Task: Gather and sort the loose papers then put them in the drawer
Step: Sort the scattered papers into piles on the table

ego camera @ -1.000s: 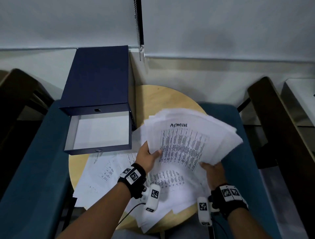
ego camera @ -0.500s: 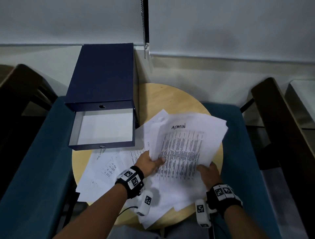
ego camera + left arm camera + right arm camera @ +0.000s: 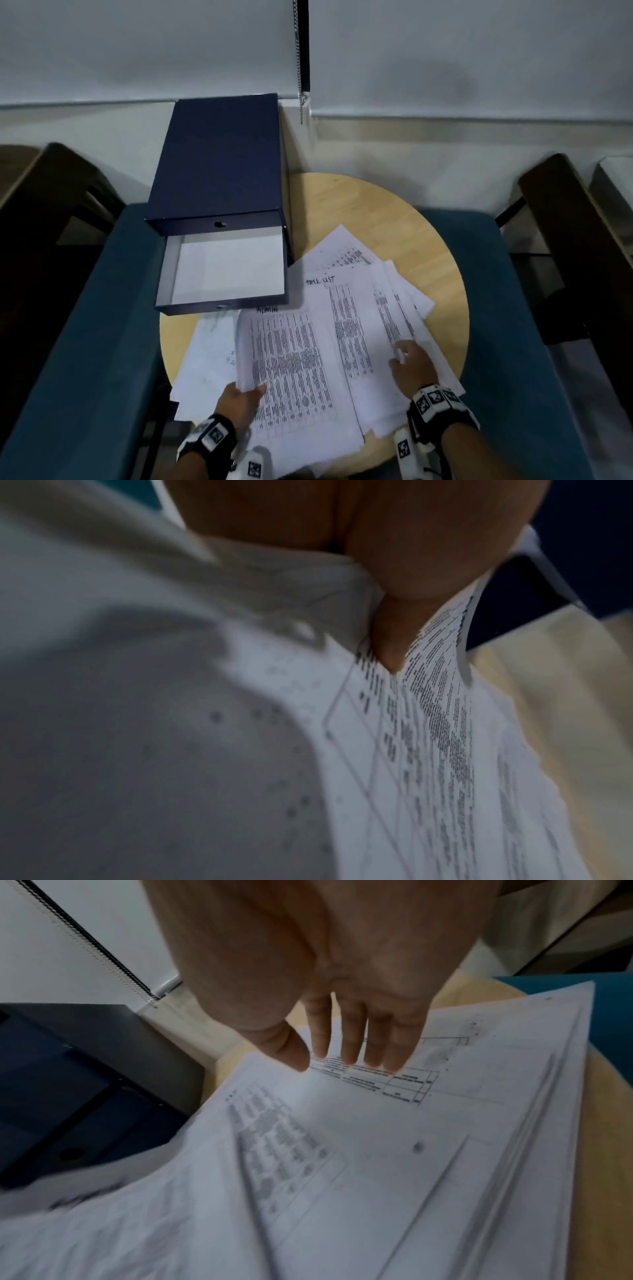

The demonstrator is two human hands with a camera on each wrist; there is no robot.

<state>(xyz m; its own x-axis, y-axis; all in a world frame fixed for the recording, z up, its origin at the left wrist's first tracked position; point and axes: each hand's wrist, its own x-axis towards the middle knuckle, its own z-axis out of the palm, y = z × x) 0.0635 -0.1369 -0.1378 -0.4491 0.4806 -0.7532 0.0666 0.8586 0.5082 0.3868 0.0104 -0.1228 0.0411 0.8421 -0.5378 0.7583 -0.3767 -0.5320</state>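
A stack of printed papers point(image 3: 291, 370) headed "ADMIN" lies on the round wooden table point(image 3: 394, 219), its near left corner pinched by my left hand point(image 3: 245, 394). In the left wrist view the thumb point(image 3: 390, 642) presses into the sheets point(image 3: 428, 723). More loose papers point(image 3: 359, 308), one headed "TASK LIST", spread to the right. My right hand point(image 3: 407, 359) hovers flat over them with straight fingers point(image 3: 349, 1042), holding nothing, above the sheets point(image 3: 377, 1150). The navy drawer box point(image 3: 219, 164) stands at the back left, its drawer point(image 3: 222, 270) pulled out and empty.
Teal cushioned seats point(image 3: 85, 325) flank the table on both sides. Dark wooden chair frames point(image 3: 575, 240) stand at the far left and right. A blind cord point(image 3: 301, 68) hangs against the back wall. More sheets point(image 3: 209, 359) stick out past the table's left front edge.
The fanned stack was lowered from in front of me onto the table at the left. My right hand let go of it and moved right over the spread papers.
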